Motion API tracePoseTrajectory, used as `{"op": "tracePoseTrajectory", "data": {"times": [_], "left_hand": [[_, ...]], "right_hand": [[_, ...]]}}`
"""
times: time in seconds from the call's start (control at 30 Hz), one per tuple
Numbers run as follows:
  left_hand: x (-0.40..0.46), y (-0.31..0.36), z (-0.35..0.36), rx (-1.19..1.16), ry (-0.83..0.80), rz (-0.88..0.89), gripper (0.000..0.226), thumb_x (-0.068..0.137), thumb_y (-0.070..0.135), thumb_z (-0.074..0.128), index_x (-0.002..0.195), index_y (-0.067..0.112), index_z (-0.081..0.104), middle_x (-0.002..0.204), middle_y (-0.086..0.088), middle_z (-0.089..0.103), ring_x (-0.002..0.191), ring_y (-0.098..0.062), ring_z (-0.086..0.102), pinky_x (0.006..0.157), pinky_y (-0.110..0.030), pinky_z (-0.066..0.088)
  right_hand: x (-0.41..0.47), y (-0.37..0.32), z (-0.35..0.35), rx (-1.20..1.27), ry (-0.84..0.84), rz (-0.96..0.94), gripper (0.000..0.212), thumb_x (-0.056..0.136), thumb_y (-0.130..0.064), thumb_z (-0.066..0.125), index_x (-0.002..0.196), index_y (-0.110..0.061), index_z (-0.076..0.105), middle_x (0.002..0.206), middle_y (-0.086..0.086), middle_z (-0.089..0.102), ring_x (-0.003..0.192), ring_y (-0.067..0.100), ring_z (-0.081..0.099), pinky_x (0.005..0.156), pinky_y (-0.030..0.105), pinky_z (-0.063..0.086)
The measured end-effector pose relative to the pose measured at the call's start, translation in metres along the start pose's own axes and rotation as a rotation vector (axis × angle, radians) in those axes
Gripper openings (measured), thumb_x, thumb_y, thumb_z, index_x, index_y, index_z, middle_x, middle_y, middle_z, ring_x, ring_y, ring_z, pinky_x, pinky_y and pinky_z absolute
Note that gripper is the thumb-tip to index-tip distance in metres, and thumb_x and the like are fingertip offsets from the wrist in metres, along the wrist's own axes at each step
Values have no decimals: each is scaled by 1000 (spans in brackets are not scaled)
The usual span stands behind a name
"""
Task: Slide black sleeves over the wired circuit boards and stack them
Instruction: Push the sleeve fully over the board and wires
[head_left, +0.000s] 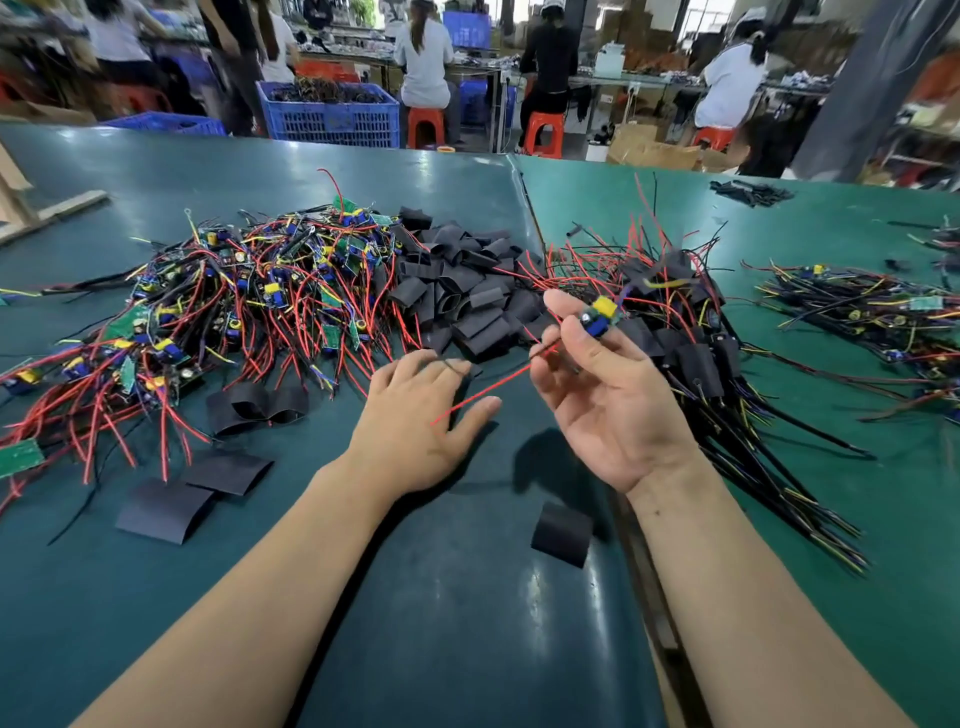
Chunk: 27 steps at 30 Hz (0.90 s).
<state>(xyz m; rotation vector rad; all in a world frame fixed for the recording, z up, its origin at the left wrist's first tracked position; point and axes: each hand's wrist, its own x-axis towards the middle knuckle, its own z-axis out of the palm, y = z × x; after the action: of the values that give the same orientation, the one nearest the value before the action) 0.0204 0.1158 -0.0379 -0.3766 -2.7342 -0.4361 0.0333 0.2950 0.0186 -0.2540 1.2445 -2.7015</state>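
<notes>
With our right hand (608, 400) pinching a bare board (600, 314), our flat, empty left hand (421, 415) should take a sleeve (472, 332), open it wide and feed wires first.

the room is bright, with light coming from above. white shiny spots sit on the green table (467, 597). soft dark shadows lie under the hands. the edges bend like a fish bowl. the people far away look blurry.
</notes>
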Motion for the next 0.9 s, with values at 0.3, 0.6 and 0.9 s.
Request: {"op": "tracePoseTrajectory", "data": {"times": [0.3,0.6,0.9], "left_hand": [[-1,-5,-13,-168,105,-106,18,86,37,71,93,21,75,96,3,70,100,-25,56,89,-39,44],[-5,-2,-24,-580,187,-169,19,80,15,77,96,24,69,84,12,74,79,-4,68,85,-31,54],[-7,-13,-31,-366,105,15,31,80,20,80,109,16,71,115,2,65,112,-18,53,101,-26,37]], "right_hand": [[3,-5,-1,-114,216,-199,15,92,2,58,86,-10,64,77,8,72,70,24,71,65,29,58],[6,-6,-6,-96,327,-295,19,91,8,57,80,-6,63,80,15,71,76,28,71,69,28,58],[5,-6,-7,-125,351,-286,17,90,8,58,81,-5,63,72,13,71,69,26,71,66,29,58]]}}
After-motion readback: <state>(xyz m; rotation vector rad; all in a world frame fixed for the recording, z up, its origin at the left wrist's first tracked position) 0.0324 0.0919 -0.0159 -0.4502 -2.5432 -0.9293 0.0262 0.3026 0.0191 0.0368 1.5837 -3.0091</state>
